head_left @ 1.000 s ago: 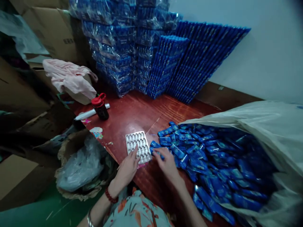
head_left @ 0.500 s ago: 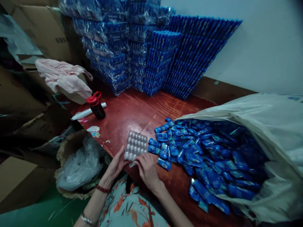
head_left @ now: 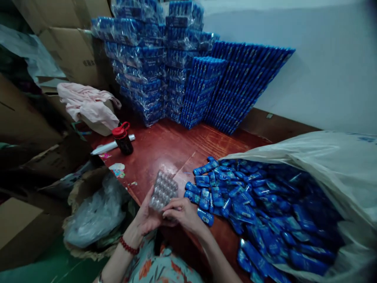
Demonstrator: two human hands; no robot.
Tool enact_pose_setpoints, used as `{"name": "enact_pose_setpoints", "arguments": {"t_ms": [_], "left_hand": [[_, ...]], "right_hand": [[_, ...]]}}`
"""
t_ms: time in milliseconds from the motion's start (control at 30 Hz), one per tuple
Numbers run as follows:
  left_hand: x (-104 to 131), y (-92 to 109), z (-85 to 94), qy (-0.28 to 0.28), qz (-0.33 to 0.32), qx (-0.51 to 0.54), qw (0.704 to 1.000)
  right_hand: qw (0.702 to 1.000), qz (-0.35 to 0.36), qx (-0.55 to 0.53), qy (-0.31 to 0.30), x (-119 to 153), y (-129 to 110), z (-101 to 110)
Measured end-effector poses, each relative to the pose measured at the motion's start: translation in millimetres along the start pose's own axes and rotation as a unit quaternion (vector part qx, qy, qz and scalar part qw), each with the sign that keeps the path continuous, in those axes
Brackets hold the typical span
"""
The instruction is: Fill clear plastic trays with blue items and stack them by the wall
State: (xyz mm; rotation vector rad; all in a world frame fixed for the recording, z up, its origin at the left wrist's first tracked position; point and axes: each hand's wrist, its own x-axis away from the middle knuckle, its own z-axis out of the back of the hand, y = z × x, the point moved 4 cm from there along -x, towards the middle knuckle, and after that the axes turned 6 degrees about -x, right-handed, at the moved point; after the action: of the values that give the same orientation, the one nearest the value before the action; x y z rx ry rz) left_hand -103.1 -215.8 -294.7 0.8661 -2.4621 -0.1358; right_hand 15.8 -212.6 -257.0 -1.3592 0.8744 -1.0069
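Note:
A silvery grey pack with rows of rounded bumps (head_left: 164, 190), shiny as if covered in clear film, is tilted up above the near edge of the red-brown table. My left hand (head_left: 149, 218) holds it from the left and below, thumb along its side. At its lower right corner, my right hand (head_left: 187, 214) is closed with curled fingers pinching the edge; the fingertips are partly hidden. Just right of the pack, small blue flat bottles (head_left: 204, 199) lie loose on the table.
A large white sack (head_left: 294, 147) spills blue bottles at the right. Film-wrapped blue packs (head_left: 141, 84) and bare blue stacks (head_left: 238, 82) rise at the back. A red-lidded bottle (head_left: 123, 139) stands at the left edge, near a pink cloth (head_left: 88, 104). Below left, an open carton holds clear plastic (head_left: 97, 214).
The pack has been drawn toward me and tipped up in my left hand. My right hand has stayed at its lower edge, fingers now more curled. The camera view has tilted up slightly.

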Motion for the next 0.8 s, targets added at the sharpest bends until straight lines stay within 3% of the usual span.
{"name": "enact_pose_setpoints", "arguments": {"t_ms": [100,167,333,400,467,533,667,733,800], "left_hand": [[5,7,-3.3,-0.007,-0.008,0.008,1.0],[7,12,-5.7,-0.015,-0.018,0.021,1.0],[9,28,-4.7,-0.011,-0.078,0.051,0.996],[13,32,0.5,0.002,-0.092,0.049,0.995],[19,36,8.5,0.017,-0.103,0.049,0.993],[25,38,17.3,0.033,-0.114,0.051,0.992],[33,41,26.8,0.056,-0.133,0.051,0.988],[33,41,25.1,0.061,-0.136,0.048,0.988],[31,42,21.8,0.068,-0.143,0.053,0.986]], "right_hand": [[0.999,-0.006,-0.023,-0.032,-9,-7,2],[1.0,0.001,-0.027,-0.015,-14,-8,0],[0.99,0.054,-0.005,0.132,-28,-5,-3],[0.967,0.109,0.059,0.221,-34,-7,2],[0.925,0.178,0.15,0.301,-40,-11,12],[0.885,0.228,0.243,0.325,-48,-14,21],[0.873,0.224,0.381,0.208,-69,-10,22],[0.898,0.213,0.352,0.152,-68,-9,13],[0.944,0.206,0.249,0.071,-61,-11,-3]]}}
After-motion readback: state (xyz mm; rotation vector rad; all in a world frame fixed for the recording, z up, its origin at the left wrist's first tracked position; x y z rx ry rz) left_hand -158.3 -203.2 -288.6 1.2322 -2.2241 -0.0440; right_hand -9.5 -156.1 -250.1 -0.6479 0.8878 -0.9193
